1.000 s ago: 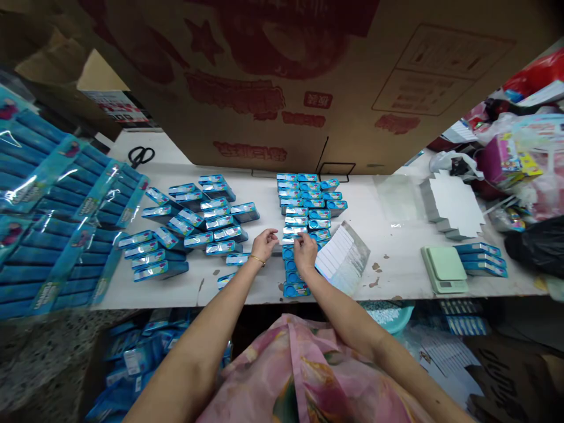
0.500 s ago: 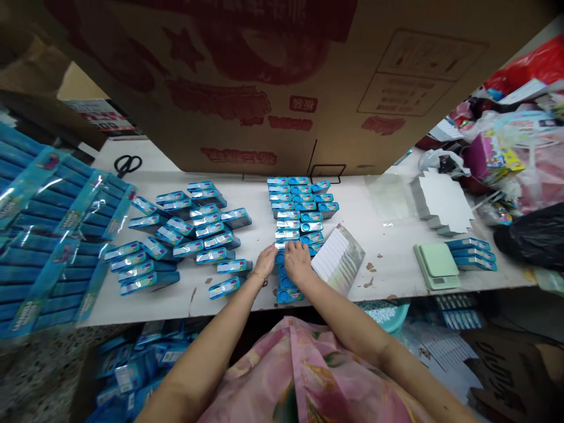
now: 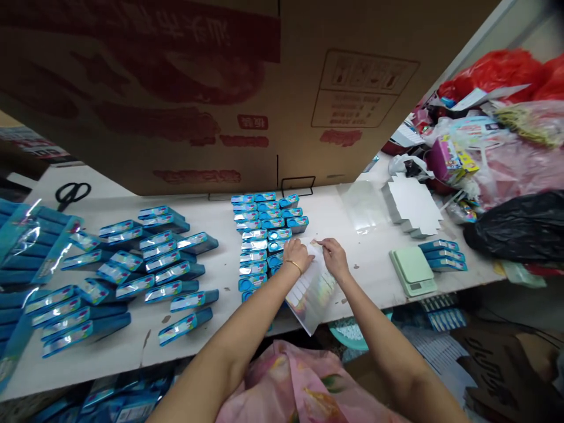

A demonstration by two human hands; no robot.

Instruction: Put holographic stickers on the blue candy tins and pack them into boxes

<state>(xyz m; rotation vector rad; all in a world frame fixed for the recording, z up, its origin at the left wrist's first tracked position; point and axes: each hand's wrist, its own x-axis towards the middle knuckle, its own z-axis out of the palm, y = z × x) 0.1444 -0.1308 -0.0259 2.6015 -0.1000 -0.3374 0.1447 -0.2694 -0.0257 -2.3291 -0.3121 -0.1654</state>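
Observation:
A sheet with rows of pale, shiny stickers (image 3: 314, 296) lies slanted near the table's front edge, its lower corner reaching over that edge. My left hand (image 3: 298, 254), with a thin bracelet at the wrist, closes on the sheet's upper left part. At the top corner, my right hand (image 3: 335, 257) pinches with thumb and finger; whether it has the sheet's edge or a single sticker is too small to tell. Just left of the sheet, small blue boxes (image 3: 254, 257) stand packed in columns, partly covered by my left hand and forearm.
More blue boxes (image 3: 161, 276) stand loosely at left, beside plastic-wrapped packs (image 3: 26, 252). A large carton (image 3: 247, 158) blocks the back. Black scissors (image 3: 73, 192) lie far left. At right are a green scale (image 3: 413, 270), stacked white card (image 3: 414, 205) and three blue boxes (image 3: 443, 255).
Both hands have left the blue box columns and moved right to the sticker sheet, which has turned and shifted toward me. The view has swung to the right.

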